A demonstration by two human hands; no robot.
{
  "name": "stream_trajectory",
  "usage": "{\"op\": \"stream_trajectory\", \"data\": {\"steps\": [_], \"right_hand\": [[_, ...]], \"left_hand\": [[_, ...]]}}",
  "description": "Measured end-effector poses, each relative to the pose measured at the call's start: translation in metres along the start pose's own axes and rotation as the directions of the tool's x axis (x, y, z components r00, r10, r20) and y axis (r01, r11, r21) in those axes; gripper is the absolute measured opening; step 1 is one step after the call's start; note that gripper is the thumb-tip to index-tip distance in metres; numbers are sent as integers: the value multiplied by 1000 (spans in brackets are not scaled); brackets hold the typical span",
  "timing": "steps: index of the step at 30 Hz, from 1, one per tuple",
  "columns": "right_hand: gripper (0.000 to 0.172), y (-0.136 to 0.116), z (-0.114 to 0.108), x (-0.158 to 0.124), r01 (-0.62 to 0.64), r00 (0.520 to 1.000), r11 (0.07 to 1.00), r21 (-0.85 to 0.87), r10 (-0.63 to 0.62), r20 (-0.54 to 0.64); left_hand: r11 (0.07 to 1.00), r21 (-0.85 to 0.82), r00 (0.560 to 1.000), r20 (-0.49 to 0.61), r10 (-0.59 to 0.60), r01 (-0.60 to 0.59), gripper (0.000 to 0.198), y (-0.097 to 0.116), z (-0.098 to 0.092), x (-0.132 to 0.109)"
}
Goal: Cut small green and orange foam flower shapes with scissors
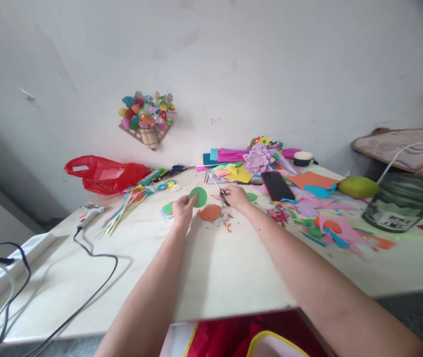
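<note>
The green disc (199, 196) is right at your left hand (183, 212), pinched between thumb and fingers. Your right hand's (237, 197) got the scissors (224, 198), blades pointing away from you. Orange disc (210, 213) sits on the table (234, 272) between your hands, phone's (278, 187) off right of your scissors grip.

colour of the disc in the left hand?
Green. The disc in the left hand shows best in the head view.
</note>
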State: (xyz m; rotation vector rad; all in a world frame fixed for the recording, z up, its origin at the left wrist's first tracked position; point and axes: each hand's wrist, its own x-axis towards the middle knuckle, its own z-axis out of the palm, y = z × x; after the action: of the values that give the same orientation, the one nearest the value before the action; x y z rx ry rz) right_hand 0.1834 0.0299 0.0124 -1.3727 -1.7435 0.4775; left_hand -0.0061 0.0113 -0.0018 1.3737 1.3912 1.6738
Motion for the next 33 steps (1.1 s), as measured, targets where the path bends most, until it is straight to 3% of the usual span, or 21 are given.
{"op": "stream_trajectory", "data": {"steps": [3, 8, 13, 16, 18, 21, 26, 29, 33], "right_hand": [[20, -5, -3, -6, 67, 994, 960, -273, -41, 98], [25, -15, -2, -14, 72, 983, 876, -476, 18, 182], [25, -21, 0, -18, 101, 956, 858, -504, 56, 287], [18, -21, 1, -17, 157, 937, 886, -437, 6, 349], [19, -17, -1, -13, 145, 953, 908, -392, -21, 303], [25, -6, -10, -3, 39, 994, 918, -396, 7, 112], [30, 16, -32, 10, -173, 985, 896, -409, 158, -73], [31, 20, -43, 9, -223, 973, 857, -464, 224, -54], [38, 12, -53, 1, -145, 963, 840, -522, 240, 119]], "left_hand": [[997, -75, 1000, -17, 4, -5, 32, -1, 1, 0], [952, -276, 991, 37, -127, 132, 42, 9, 2, -6], [929, -325, 984, 42, -175, 180, 44, 12, 0, -8], [919, -337, 979, 46, -200, 204, 43, 8, -1, -5], [918, -336, 977, 56, -205, 212, 44, 5, -2, -4], [924, -315, 976, 84, -200, 216, 47, 3, -1, -3], [934, -280, 973, 130, -193, 223, 50, 5, 0, -5], [932, -276, 969, 148, -199, 234, 50, 5, 0, -5], [927, -281, 962, 183, -204, 249, 49, 3, 0, -5]]}}
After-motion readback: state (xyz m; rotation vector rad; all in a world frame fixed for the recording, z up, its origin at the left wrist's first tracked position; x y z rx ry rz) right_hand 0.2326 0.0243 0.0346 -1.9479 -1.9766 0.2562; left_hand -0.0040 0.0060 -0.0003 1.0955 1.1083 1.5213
